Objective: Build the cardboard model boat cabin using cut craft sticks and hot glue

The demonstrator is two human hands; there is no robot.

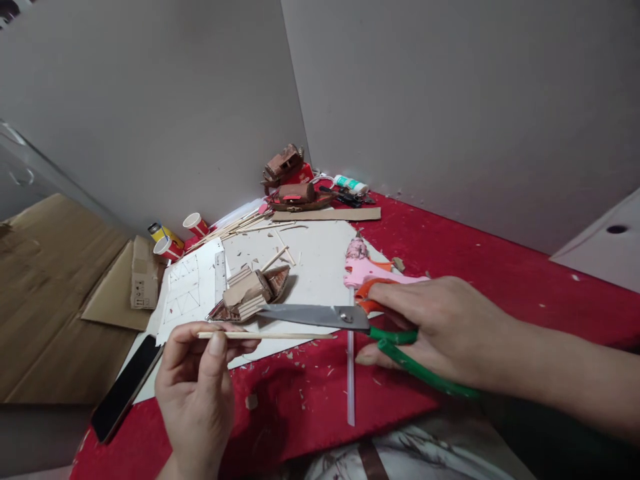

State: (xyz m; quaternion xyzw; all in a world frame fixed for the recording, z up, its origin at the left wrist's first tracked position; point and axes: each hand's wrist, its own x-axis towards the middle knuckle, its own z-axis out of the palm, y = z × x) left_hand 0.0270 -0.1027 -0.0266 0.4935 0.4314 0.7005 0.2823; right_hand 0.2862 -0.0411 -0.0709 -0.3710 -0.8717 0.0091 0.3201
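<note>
Between thumb and fingers, my left hand pinches a thin wooden stick, which lies level and points to the right. My right hand grips a pair of scissors by its orange and green handles. The grey blades point left, just above the stick, and look nearly closed. Behind them a small cardboard boat model rests on white board. Beyond my right hand lies a pink glue gun, with a clear glue stick reaching toward the table's front edge.
Wooden sticks, a cardboard strip and brown models lie at the back. Paper cups stand at the left, near a phone and large cardboard. Scraps litter the red tablecloth. Grey panels rise behind.
</note>
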